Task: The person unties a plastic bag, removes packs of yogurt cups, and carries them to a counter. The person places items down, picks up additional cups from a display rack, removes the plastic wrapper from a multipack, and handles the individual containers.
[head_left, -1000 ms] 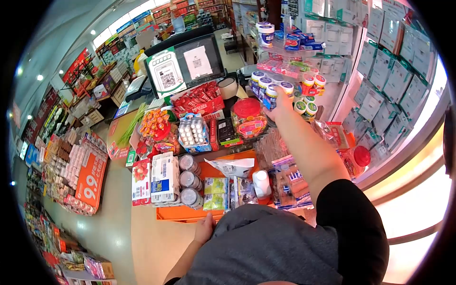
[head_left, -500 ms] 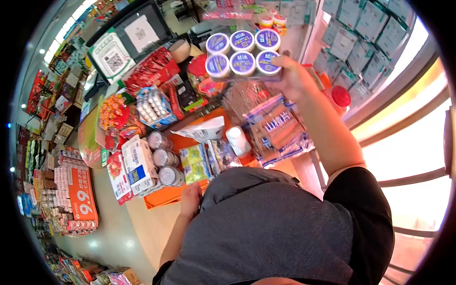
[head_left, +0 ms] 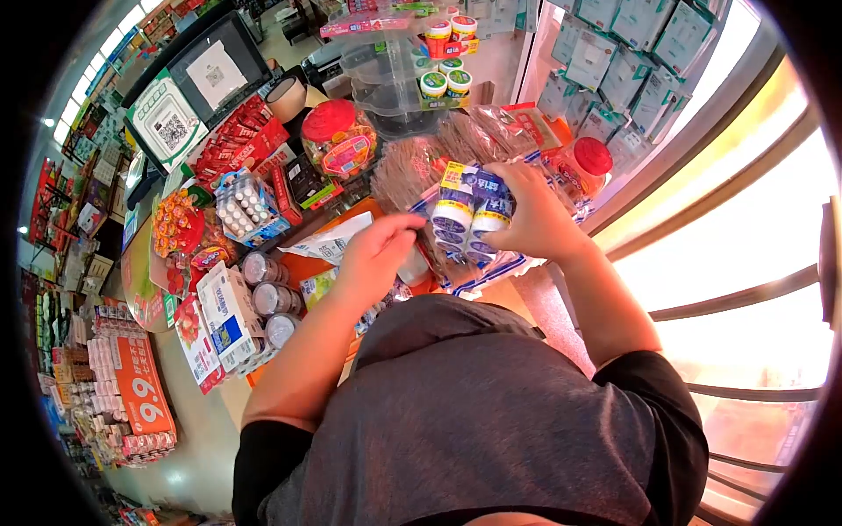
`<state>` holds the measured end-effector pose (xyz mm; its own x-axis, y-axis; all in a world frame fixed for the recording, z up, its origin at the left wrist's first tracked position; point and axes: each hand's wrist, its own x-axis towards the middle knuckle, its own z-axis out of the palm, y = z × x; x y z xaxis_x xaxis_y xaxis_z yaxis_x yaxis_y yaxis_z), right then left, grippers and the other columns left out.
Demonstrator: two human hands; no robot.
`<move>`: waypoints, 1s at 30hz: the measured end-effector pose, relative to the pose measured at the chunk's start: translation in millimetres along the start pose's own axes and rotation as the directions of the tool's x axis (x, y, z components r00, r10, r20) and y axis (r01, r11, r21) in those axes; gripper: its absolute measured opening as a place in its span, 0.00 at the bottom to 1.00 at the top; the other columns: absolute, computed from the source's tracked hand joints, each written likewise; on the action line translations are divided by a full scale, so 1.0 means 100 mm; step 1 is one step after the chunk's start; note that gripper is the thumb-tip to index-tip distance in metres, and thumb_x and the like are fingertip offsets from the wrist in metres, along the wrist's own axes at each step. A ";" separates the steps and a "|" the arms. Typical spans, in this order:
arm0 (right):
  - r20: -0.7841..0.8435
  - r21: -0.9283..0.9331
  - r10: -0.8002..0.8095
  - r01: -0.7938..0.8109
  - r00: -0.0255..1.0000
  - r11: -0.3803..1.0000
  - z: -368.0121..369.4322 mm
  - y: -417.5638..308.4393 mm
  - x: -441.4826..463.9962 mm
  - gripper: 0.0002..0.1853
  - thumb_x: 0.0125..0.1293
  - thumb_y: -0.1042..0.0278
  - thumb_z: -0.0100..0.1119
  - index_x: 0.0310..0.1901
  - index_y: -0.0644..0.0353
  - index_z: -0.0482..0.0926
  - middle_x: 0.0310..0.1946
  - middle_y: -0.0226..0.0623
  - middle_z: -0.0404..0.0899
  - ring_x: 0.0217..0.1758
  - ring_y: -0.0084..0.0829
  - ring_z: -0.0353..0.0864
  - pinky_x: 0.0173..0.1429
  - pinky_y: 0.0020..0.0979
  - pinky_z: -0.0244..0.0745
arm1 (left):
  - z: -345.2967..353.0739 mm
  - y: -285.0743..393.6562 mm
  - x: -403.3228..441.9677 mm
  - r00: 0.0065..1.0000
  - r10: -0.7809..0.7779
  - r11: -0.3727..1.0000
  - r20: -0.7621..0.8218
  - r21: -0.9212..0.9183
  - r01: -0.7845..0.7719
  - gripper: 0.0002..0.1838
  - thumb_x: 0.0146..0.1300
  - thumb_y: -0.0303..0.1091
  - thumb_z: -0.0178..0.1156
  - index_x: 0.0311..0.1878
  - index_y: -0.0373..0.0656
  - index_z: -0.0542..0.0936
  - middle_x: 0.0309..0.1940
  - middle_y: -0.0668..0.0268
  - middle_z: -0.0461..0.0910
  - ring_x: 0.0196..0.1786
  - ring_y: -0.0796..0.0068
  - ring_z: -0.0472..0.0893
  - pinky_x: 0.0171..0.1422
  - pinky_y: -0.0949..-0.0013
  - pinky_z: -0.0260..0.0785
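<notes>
My right hand (head_left: 533, 209) grips a pack of small white gum bottles (head_left: 453, 213) with blue-purple labels and lids. It holds the pack tipped on its side above the counter, with the lids facing down toward me. My left hand (head_left: 379, 254) is just left of the pack, its index finger stretched toward the bottles and nothing seen in it. Under the pack lie packets in blue-and-white wrapping (head_left: 491, 273). A white bottle (head_left: 414, 265) on the counter is partly hidden behind my left hand.
A clear tiered stand (head_left: 377, 83) with green-lidded tubs (head_left: 433, 84) rises at the back. Left are a red-lidded candy jar (head_left: 338, 136), a monitor (head_left: 215, 74), a QR sign (head_left: 167, 123), tins (head_left: 276, 298) and a milk carton (head_left: 230, 316). Another red-lidded jar (head_left: 586, 162) stands right.
My right hand has brought the gum pack down from near the stand toward me and tipped it. My left hand has risen from the counter's near edge to beside the pack.
</notes>
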<state>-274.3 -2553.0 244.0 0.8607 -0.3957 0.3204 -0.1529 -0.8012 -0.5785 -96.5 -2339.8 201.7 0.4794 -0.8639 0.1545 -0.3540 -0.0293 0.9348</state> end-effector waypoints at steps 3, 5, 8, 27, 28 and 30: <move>0.012 0.041 0.003 -0.004 1.000 0.999 0.01 0.09 -0.09 0.47 0.40 0.63 0.79 0.66 0.63 0.70 0.58 0.50 0.75 0.65 0.50 0.73 0.71 0.43 0.67 | 0.22 0.20 0.26 0.998 0.028 0.999 0.048 0.016 -0.029 0.16 0.71 0.28 0.62 0.61 0.41 0.81 0.27 0.79 0.71 0.30 0.88 0.67 0.36 0.78 0.62; 0.020 0.082 0.042 -0.043 0.999 0.996 -0.03 0.08 -0.13 0.47 0.41 0.63 0.80 0.67 0.62 0.69 0.62 0.50 0.73 0.69 0.50 0.70 0.73 0.42 0.65 | 0.29 0.41 0.39 0.992 -0.044 0.996 0.114 0.085 0.035 0.20 0.65 0.30 0.68 0.61 0.44 0.81 0.29 0.74 0.76 0.32 0.84 0.72 0.39 0.75 0.67; 0.002 0.096 0.025 -0.025 1.000 0.995 -0.02 0.13 -0.17 0.44 0.44 0.64 0.80 0.65 0.62 0.71 0.63 0.50 0.72 0.70 0.51 0.69 0.74 0.43 0.64 | 0.34 0.54 0.49 0.988 0.087 0.900 0.127 0.414 -0.133 0.24 0.60 0.35 0.73 0.60 0.48 0.82 0.35 0.64 0.84 0.36 0.73 0.81 0.44 0.69 0.73; -0.031 -0.094 0.000 -0.003 1.000 0.996 0.07 -0.08 -0.16 0.34 0.47 0.61 0.77 0.56 0.63 0.77 0.64 0.54 0.69 0.68 0.55 0.70 0.72 0.47 0.66 | 0.40 0.69 0.66 0.901 0.153 0.514 0.405 0.746 -0.423 0.20 0.52 0.37 0.73 0.48 0.46 0.81 0.43 0.60 0.79 0.47 0.54 0.83 0.47 0.52 0.77; -0.035 -0.107 0.022 -0.026 0.999 0.994 0.14 -0.04 -0.17 0.34 0.46 0.60 0.78 0.56 0.63 0.77 0.64 0.54 0.69 0.67 0.54 0.70 0.72 0.48 0.66 | 0.43 0.74 0.66 0.901 0.116 0.487 0.418 0.766 -0.418 0.20 0.52 0.36 0.73 0.47 0.46 0.80 0.42 0.60 0.79 0.46 0.53 0.83 0.46 0.52 0.77; -0.033 -0.179 0.038 -0.043 0.999 0.983 0.22 0.00 -0.16 0.35 0.45 0.60 0.77 0.55 0.64 0.77 0.61 0.53 0.70 0.66 0.53 0.71 0.70 0.49 0.68 | 0.46 0.76 0.67 0.912 0.087 0.483 0.401 0.784 -0.391 0.20 0.51 0.36 0.74 0.47 0.45 0.81 0.42 0.59 0.79 0.45 0.52 0.83 0.45 0.51 0.77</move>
<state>-277.4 -2536.7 222.7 0.8377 -0.4403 0.3232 -0.2742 -0.8508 -0.4483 -128.5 -2423.5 268.5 0.0845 -0.9920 0.0941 -0.9875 -0.0707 0.1407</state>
